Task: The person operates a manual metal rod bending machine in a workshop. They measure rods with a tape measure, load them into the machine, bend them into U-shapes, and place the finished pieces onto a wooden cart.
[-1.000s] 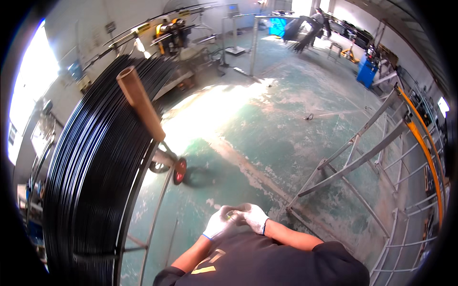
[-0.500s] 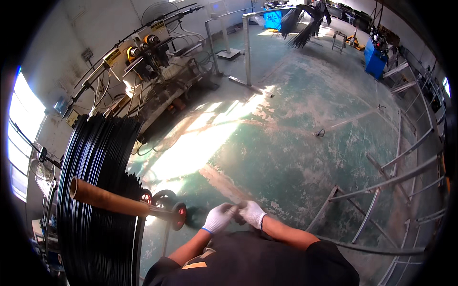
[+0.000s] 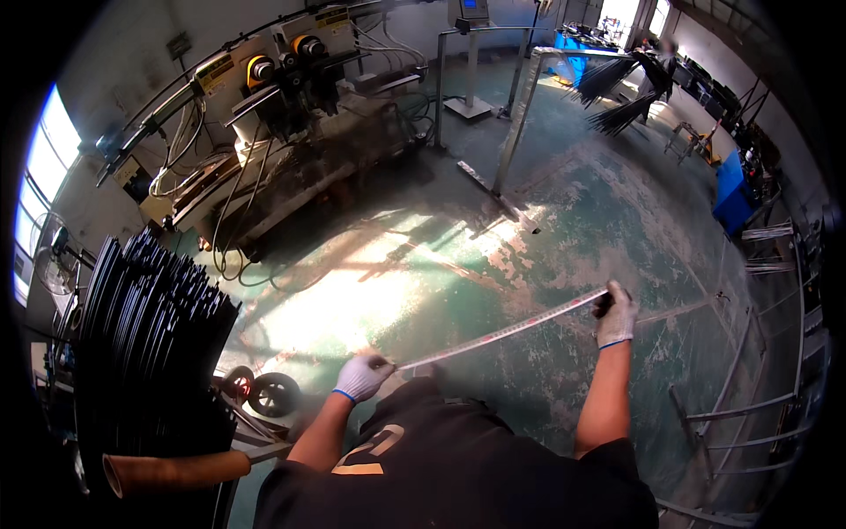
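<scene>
Left hand [image 3: 363,377] and right hand [image 3: 615,316]: white knitted cloth gloves, matt. Tape [image 3: 502,333] stretched between them: thin, pale, slightly glossy strip. Floor [image 3: 564,229]: green painted concrete, worn and flaking, sheen at frame centre. Coil [image 3: 150,344], left of frame: black, smooth, glossy tubing. Handle [image 3: 172,470], lower left: brown, matt, rough. Frames [image 3: 758,414], right: bare grey metal

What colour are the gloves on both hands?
White, blue-edged cuffs: left hand, right hand; head view.
</scene>
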Demonstrator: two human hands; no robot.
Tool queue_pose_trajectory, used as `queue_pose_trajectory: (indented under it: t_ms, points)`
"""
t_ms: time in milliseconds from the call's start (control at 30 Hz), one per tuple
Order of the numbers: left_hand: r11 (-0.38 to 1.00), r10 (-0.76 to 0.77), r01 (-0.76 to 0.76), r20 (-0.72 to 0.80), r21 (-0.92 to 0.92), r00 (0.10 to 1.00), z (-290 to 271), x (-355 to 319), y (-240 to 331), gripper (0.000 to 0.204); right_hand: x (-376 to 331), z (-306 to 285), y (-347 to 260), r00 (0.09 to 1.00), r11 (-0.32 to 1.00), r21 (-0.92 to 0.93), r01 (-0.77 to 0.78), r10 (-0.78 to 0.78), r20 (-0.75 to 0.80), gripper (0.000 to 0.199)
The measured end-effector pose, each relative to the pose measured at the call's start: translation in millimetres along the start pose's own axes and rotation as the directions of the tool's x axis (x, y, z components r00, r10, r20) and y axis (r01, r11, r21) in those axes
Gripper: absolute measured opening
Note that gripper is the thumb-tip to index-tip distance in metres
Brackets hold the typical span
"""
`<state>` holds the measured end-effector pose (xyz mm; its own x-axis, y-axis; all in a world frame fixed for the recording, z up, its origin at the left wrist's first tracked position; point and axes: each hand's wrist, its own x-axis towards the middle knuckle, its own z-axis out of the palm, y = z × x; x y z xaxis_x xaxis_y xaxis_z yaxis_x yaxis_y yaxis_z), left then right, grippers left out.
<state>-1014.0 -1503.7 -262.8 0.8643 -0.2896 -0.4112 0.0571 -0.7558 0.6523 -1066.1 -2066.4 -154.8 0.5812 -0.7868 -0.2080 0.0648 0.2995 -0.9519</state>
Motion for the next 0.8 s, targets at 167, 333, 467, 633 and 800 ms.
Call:
queue_pose_trajectory:
  t_ms: [167,333,467,633,800]
  points:
    - [0.988,0.037,-0.024,-0.079,0.154,0.996,-79.3,131.6,84.0,0.043,93.3,88.7,-24.7,0.973,0.983,0.073,0.168,-0.154,-0.174,0.022]
    - [0.978,0.097,-0.060,-0.181,0.200,0.979,-141.7,265.4,186.3,0.041,91.2,285.5,89.9,0.946,0.987,-0.155,-0.032,0.080,0.314,0.031]
    - [0.991,0.043,-0.010,-0.243,0.136,0.969,-167.4,380.4,196.9,0.044,155.5,411.5,140.7,0.821,0.952,-0.230,-0.204,0.294,0.490,0.036]
    - [0.992,-0.118,0.101,-0.252,-0.077,0.960,-224.5,461.5,227.7,0.049,266.2,541.6,103.4,0.679,0.932,-0.334,-0.139,0.336,0.653,0.034]
    - [0.989,-0.144,0.138,-0.531,-0.051,0.835,-303.1,519.0,218.3,0.031,360.1,684.6,84.5,0.732,0.982,-0.172,-0.072,0.169,0.660,0.030]
